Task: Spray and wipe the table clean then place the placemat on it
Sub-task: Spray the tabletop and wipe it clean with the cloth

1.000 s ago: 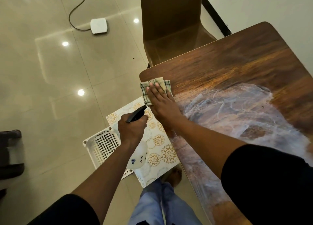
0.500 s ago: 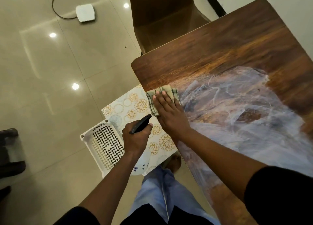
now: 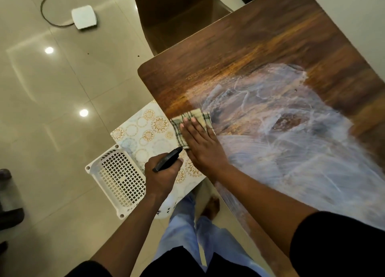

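A dark wooden table (image 3: 260, 47) fills the right side, its near half smeared with whitish wet streaks. My right hand (image 3: 202, 145) lies flat with straight fingers on a folded checked cloth (image 3: 192, 120) at the table's left edge. My left hand (image 3: 161, 174) hangs beside the table over the floor and grips a spray bottle (image 3: 167, 162) by its black head; the white body below is mostly hidden by the hand. A placemat (image 3: 145, 131) with gold and pale blue circle patterns lies on the floor under the table's edge.
A white perforated plastic basket (image 3: 116, 176) lies on the floor left of the placemat. A brown chair (image 3: 177, 12) stands at the table's far end. A white box with a cable (image 3: 84, 16) sits on the tiled floor. My legs and feet are below.
My right hand has slid the cloth along the table's left edge toward me, away from the far corner. My left hand keeps gripping the spray bottle.
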The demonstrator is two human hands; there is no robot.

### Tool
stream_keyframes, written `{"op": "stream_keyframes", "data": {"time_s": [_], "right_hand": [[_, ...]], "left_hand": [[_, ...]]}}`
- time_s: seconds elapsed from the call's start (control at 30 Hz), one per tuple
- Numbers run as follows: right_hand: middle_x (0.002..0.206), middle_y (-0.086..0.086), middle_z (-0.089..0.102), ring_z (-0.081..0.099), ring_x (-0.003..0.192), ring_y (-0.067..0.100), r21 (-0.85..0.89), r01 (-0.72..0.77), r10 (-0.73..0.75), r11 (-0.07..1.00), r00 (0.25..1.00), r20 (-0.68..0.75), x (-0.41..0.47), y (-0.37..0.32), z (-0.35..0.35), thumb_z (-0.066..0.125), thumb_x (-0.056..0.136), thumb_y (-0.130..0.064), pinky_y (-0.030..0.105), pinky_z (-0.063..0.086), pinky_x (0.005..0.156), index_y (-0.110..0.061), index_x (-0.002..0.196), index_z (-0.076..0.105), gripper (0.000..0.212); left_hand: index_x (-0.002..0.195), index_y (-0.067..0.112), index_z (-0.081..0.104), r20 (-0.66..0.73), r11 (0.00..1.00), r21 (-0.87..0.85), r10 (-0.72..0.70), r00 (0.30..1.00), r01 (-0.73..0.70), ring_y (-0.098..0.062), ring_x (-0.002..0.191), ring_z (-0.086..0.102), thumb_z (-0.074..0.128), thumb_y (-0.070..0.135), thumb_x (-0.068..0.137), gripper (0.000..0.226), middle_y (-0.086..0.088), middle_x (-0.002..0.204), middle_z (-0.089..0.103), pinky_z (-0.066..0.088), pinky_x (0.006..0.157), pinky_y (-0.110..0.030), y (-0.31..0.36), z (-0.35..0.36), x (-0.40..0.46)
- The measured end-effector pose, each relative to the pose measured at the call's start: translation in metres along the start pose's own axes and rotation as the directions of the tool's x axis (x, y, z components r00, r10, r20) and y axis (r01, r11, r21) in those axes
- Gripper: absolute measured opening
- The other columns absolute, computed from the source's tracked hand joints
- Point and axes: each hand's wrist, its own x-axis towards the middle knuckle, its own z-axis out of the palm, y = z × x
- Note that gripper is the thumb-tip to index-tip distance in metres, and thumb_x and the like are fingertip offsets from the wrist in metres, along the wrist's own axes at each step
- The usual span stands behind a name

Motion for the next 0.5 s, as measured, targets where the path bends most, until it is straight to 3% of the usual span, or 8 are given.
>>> {"op": "stream_keyframes", "data": {"time_s": [0.1, 0.2, 0.27, 0.4, 0.5], "right_hand": [[0.173, 0.004, 0.008, 0.004, 0.160, 0.022, 0.005, 0.008, -0.008, 1.000, 1.000, 0.009, -0.074, 0.011, -0.003, 0.048, 0.105, -0.032, 0.049, 0.015, 0.127, -0.015, 0.164, 0.016, 0.070], [0.173, 0.005, 0.010, 0.007, 0.160, 0.024, -0.027, -0.002, 0.003, 1.000, 0.999, 0.034, -0.141, 0.020, -0.004, 0.052, 0.103, -0.032, 0.050, 0.019, 0.126, -0.014, 0.164, 0.018, 0.072], [0.172, 0.006, 0.012, 0.008, 0.159, 0.025, -0.034, -0.006, 0.008, 0.999, 0.998, 0.061, -0.168, 0.024, -0.004, 0.055, 0.100, -0.030, 0.052, 0.021, 0.125, -0.014, 0.164, 0.019, 0.074], [0.172, 0.005, 0.012, 0.008, 0.159, 0.024, -0.039, 0.023, -0.019, 0.999, 0.994, 0.108, -0.151, 0.030, -0.003, 0.054, 0.101, -0.032, 0.050, 0.018, 0.126, -0.016, 0.164, 0.019, 0.074], [0.173, 0.004, 0.010, 0.004, 0.160, 0.024, -0.042, 0.071, -0.064, 0.997, 0.986, 0.151, -0.095, 0.031, -0.005, 0.047, 0.103, -0.036, 0.048, 0.010, 0.127, -0.017, 0.165, 0.016, 0.072]], "left_hand": [[0.069, -0.006, 0.067, 0.022, 1.000, -0.005, -0.015, 1.000, 0.015, -0.025, 0.048, 0.042, 0.076, 0.030, 0.082, 0.039, -0.028, 0.056, 0.049, 0.038, 0.052, -0.050, -0.005, 0.010, -0.020], [0.061, 0.014, 0.072, 0.030, 0.999, 0.014, -0.033, 0.999, 0.033, -0.020, 0.042, 0.047, 0.076, 0.031, 0.082, 0.027, -0.003, 0.046, 0.054, 0.043, 0.053, -0.046, -0.012, 0.017, -0.043], [0.060, 0.017, 0.072, 0.031, 0.999, 0.028, -0.042, 0.999, 0.041, -0.018, 0.042, 0.048, 0.076, 0.031, 0.080, 0.025, 0.001, 0.046, 0.055, 0.043, 0.052, -0.045, -0.014, 0.021, -0.060], [0.060, 0.003, 0.063, -0.024, 0.999, 0.019, -0.050, 0.998, 0.050, -0.023, 0.047, 0.039, 0.075, 0.030, 0.077, 0.034, -0.008, 0.046, 0.045, 0.037, 0.053, -0.037, -0.021, 0.024, -0.090], [0.061, 0.006, 0.065, -0.076, 0.998, 0.053, -0.035, 0.996, 0.039, -0.028, 0.049, 0.043, 0.076, 0.040, 0.075, 0.039, -0.005, 0.047, 0.050, 0.042, 0.052, -0.041, -0.029, 0.021, -0.109]]}}
